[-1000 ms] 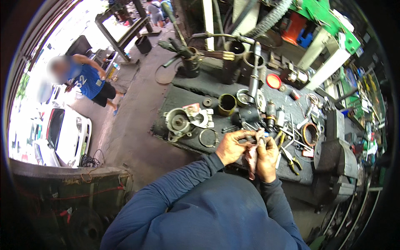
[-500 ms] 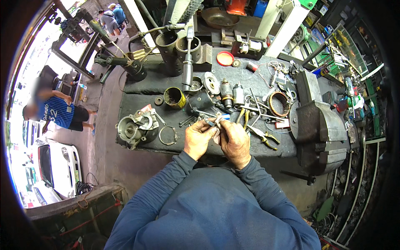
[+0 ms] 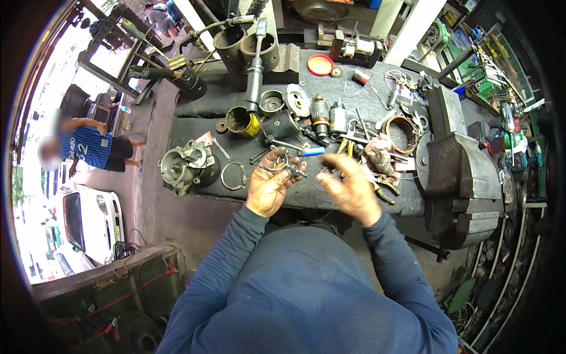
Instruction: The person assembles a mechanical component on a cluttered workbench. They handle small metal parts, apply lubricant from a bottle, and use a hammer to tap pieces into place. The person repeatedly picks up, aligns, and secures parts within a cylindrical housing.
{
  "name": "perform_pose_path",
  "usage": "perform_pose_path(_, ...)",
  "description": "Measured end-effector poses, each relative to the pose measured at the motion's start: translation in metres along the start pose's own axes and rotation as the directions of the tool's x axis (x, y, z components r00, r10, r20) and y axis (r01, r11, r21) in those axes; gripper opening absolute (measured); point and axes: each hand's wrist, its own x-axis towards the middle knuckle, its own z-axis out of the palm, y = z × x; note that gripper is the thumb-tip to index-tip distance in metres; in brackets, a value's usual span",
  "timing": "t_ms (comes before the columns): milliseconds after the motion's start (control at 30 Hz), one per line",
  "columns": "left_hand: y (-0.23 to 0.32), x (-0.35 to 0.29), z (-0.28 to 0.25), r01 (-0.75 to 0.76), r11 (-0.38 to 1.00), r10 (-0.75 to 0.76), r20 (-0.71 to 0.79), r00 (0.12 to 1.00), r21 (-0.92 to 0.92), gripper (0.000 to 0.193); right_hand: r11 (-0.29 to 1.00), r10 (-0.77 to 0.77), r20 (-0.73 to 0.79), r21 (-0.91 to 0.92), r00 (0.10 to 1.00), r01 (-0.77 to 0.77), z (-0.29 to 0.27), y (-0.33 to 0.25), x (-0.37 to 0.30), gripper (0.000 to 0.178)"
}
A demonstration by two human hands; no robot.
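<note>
My left hand (image 3: 268, 187) is closed around a small curved metal part (image 3: 287, 167), pinching it between thumb and fingers above the bench's front edge. My right hand (image 3: 352, 190) is beside it with fingers spread and nothing in them, slightly smeared by motion. To the right of that hand, a crumpled, dirty pale rag (image 3: 382, 156) lies over pliers (image 3: 387, 193) whose yellow handles stick out. Just past the metal part rests a blue cylindrical piece (image 3: 314, 151). A metal ring clamp (image 3: 233, 176) lies left of my left hand.
On the dark bench (image 3: 203, 121) are a cast metal housing (image 3: 183, 168), a yellow can (image 3: 243, 123), an armature (image 3: 320, 118) and a copper-wound ring (image 3: 402, 133). A big vise (image 3: 463, 183) stands at the right. Another person in a blue shirt (image 3: 89, 145) is off to the left.
The rag has left my hands and now lies over the pliers at the right. My right hand has moved right, away from my left, which keeps the metal part.
</note>
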Motion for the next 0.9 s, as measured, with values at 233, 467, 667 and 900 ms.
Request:
perform_pose_path(233,-0.004,-0.015,-0.009,0.195,0.975,-0.179,-0.151,0.972,0.102,0.056,0.913,-0.175,0.008,-0.373,0.984,0.166,0.05,0.011,-0.016,0.041)
perform_pose_path(467,-0.023,-0.034,-0.015,0.449,0.858,-0.335,-0.391,0.857,0.248,0.061,0.914,-0.059,-0.015,-0.403,0.998,0.048,0.075,0.032,-0.047,0.033)
perform_pose_path(667,-0.031,-0.047,-0.025,0.563,0.791,-0.402,-0.491,0.773,0.239,0.058,0.948,0.303,0.048,-0.12,0.952,-0.295,0.098,0.054,-0.063,0.033)
perform_pose_path(900,-0.024,-0.053,-0.026,0.56,0.804,-0.456,-0.397,0.796,0.2,0.05,0.71,0.604,0.2,0.304,0.771,-0.635,0.1,0.044,-0.069,0.036)
